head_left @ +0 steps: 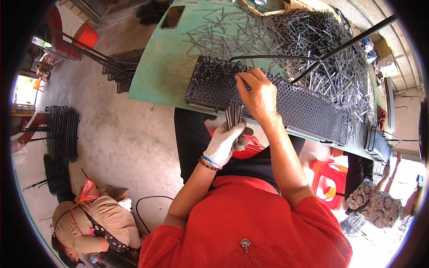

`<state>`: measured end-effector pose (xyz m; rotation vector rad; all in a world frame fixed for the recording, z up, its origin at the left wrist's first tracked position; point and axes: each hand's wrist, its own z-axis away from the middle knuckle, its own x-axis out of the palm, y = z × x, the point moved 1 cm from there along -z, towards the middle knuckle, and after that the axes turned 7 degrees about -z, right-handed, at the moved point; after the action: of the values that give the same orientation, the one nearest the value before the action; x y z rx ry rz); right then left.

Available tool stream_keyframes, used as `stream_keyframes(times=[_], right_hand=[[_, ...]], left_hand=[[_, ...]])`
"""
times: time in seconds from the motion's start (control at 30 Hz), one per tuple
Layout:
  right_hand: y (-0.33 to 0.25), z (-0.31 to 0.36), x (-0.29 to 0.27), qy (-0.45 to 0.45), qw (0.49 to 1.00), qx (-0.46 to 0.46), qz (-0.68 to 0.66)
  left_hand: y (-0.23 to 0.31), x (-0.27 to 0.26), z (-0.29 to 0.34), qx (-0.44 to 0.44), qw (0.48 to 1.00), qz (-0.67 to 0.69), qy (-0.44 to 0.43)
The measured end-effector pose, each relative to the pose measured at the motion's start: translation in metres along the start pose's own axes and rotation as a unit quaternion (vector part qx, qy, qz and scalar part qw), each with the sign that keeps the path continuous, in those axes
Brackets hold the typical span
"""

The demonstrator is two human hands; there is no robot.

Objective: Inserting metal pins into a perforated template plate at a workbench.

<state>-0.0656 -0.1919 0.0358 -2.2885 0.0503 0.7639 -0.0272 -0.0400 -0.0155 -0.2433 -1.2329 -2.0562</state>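
My left hand (225, 144), in a pale work glove, is closed around a bundle of thin grey metal rods (234, 115) that point up toward the table edge. Bare and raised over a long black perforated metal panel (308, 105), my right hand (258, 94) has its thumb and forefinger pinched together. Whatever sits in that pinch is too small to make out. Many short dark rods (212, 71) stand up from the panel's left part, while its right part shows plain holes. The panel lies along the near edge of the green table (165, 67).
A large heap of loose metal rods (308, 40) covers the table's far right. A black metal bar frame (344, 44) rises over the panel. Red plastic stools (326, 181) stand below. One person (98, 219) is at lower left, another (375, 203) at right.
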Motion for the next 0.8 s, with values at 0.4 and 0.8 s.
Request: stream_keyframes(times=[0.4,0.8], right_hand=[[-0.001,-0.002,-0.031,-0.062,0.987,0.101,-0.112],[0.012,0.034,-0.033,-0.167,0.913,0.293,-0.230]], left_hand=[[0.000,-0.004,0.003,0.010,0.998,0.042,-0.042],[0.002,0.004,0.002,0.029,0.997,-0.009,-0.077]])
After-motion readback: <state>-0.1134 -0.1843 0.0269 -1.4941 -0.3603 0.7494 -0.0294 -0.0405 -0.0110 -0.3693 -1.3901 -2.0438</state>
